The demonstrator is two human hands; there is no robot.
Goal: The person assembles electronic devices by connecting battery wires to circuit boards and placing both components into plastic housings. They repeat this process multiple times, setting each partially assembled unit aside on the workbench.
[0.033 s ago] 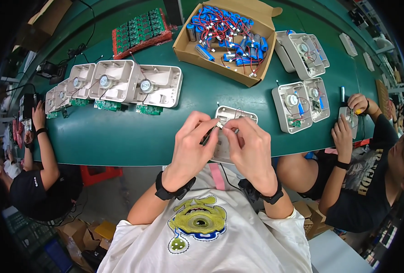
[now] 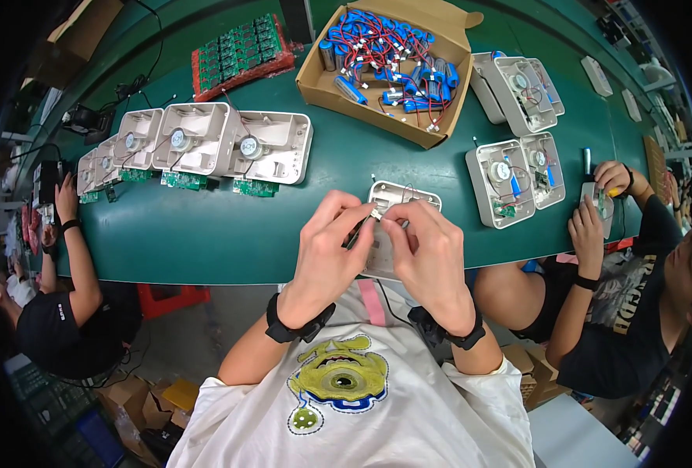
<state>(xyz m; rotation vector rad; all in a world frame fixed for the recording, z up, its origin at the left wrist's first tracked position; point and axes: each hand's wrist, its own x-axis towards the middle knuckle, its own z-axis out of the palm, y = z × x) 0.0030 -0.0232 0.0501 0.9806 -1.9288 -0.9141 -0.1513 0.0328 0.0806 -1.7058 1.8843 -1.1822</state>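
Observation:
My left hand (image 2: pixel 329 248) and my right hand (image 2: pixel 430 253) meet fingertip to fingertip over a white plastic housing (image 2: pixel 385 267). Both pinch at a small white connector (image 2: pixel 376 214) between them. Behind my left fingers shows a dark sliver of something, mostly covered, whose kind I cannot tell. The housing lies open side up near the table's front edge, and my hands hide much of its inside. Thin wires show at its far end.
On the green table (image 2: pixel 205 257), open housings (image 2: pixel 280 160) with speakers and circuit boards line the left. A cardboard box (image 2: pixel 416 132) of blue batteries stands ahead, beside stacked boards (image 2: pixel 241 58). More housings (image 2: pixel 502 191) sit right. Co-workers (image 2: pixel 627 288) flank me on either side.

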